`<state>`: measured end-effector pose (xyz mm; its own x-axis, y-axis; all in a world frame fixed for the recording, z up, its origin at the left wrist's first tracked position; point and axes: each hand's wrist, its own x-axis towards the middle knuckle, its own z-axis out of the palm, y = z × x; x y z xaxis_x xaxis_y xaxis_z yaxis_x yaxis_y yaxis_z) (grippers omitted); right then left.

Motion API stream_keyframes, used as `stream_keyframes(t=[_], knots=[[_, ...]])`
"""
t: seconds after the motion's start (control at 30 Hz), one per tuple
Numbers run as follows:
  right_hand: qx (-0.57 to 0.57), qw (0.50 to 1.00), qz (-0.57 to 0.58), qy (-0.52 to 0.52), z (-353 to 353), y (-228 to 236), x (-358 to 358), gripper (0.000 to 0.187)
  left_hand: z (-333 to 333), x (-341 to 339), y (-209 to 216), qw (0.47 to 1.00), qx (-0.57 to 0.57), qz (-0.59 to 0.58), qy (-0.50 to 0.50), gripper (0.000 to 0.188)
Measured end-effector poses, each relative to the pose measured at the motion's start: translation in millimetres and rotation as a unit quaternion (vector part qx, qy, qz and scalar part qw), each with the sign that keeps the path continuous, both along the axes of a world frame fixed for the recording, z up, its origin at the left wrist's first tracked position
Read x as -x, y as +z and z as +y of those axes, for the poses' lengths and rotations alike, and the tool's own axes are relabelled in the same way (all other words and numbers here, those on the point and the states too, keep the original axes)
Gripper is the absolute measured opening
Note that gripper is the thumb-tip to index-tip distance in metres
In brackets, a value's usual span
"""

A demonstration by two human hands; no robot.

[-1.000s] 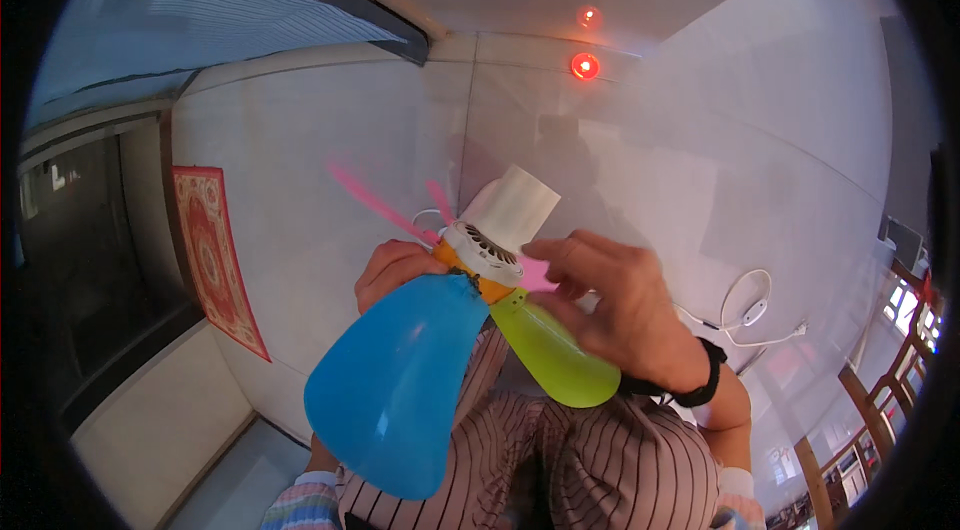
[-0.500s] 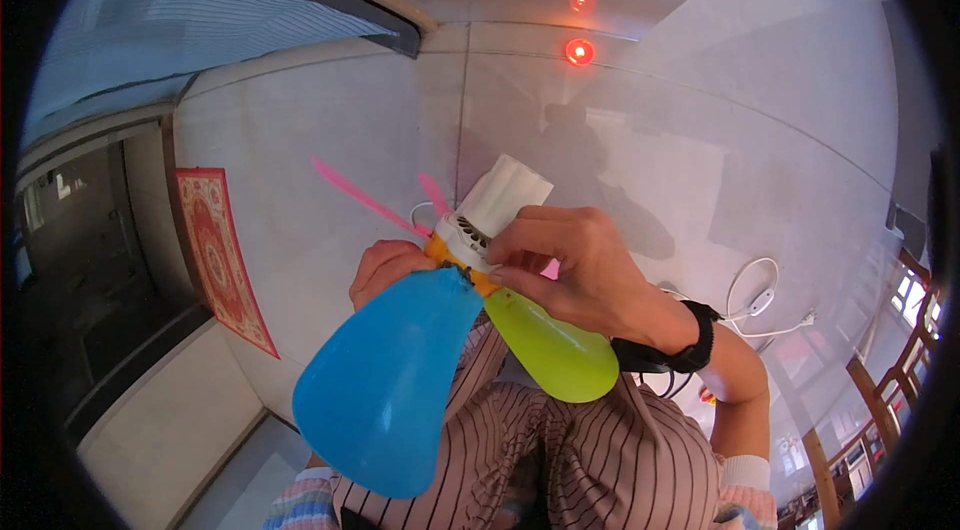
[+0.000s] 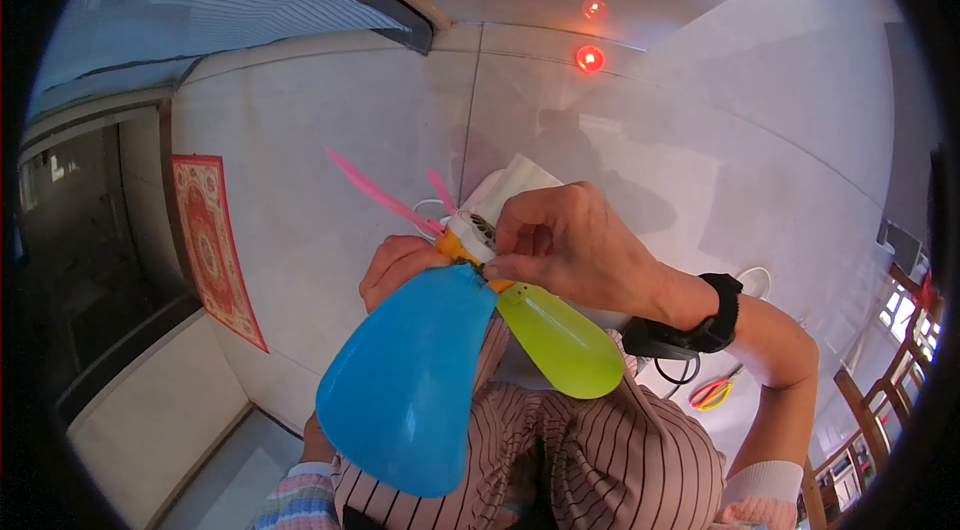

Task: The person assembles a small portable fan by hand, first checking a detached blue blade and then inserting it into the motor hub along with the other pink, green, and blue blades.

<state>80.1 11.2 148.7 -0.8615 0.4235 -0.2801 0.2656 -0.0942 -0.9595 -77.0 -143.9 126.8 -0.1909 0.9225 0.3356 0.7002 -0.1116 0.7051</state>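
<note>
A small electric fan with a blue blade point(image 3: 405, 380), a yellow-green blade point(image 3: 562, 340) and a pink blade point(image 3: 372, 182) is held up before my lap. Its blades meet at an orange hub point(image 3: 452, 247), beside a white vented motor housing point(image 3: 468, 235). From behind the blue blade, my left hand point(image 3: 392, 268) is closed on the fan near the hub, its fingertips partly hidden. My right hand point(image 3: 575, 242) is curled at the hub's other side, thumb and forefinger pinched near some dark, twisted wire-like material. What lies between those fingers is too small to make out.
A pair of red-and-yellow pliers point(image 3: 712, 393) lies on the floor by my right arm, near a white cable point(image 3: 760, 278). Wooden furniture point(image 3: 865, 420) stands at the right. A red patterned mat point(image 3: 208, 240) lies left, and a red light point(image 3: 590, 58) glows at the far side.
The fan and both hands have shifted slightly right in view. My right fingers have curled tighter at the hub, and my right elbow has swung outward. The pliers now show more fully.
</note>
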Motion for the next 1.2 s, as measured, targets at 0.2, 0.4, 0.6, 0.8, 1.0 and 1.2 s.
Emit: stream_keyframes(t=[0.2, 0.4, 0.6, 0.8, 1.0, 1.2], knots=[[-0.011, 0.999, -0.032, -0.001, -2.0, 1.3, 4.1, 0.016, -3.7, 0.0, 1.1, 0.999, 0.031, 0.013, 0.006, 0.027], [-0.04, 0.998, -0.05, -0.029, -6.8, 0.9, 5.2, 0.018, -3.3, -2.4, 2.6, 0.999, 0.042, 0.006, 0.023, 0.026], [0.172, 0.982, -0.015, -0.073, 11.7, 5.3, -6.6, 0.012, -14.1, -3.1, -2.6, 0.991, 0.102, 0.075, 0.04, 0.024], [-0.171, 0.981, 0.088, 0.005, 2.2, 7.3, -31.4, 0.026, -16.3, -2.8, -7.8, 0.993, 0.099, 0.034, 0.061, 0.022], [-0.308, 0.936, 0.006, 0.169, -6.7, 17.5, -37.3, 0.052, -12.1, -4.7, -5.2, 0.995, 0.071, 0.058, 0.032, 0.026], [-0.369, 0.911, 0.001, 0.187, -18.2, 12.6, -32.0, 0.051, -4.1, -7.0, 4.9, 0.997, 0.06, 0.018, 0.041, 0.027]])
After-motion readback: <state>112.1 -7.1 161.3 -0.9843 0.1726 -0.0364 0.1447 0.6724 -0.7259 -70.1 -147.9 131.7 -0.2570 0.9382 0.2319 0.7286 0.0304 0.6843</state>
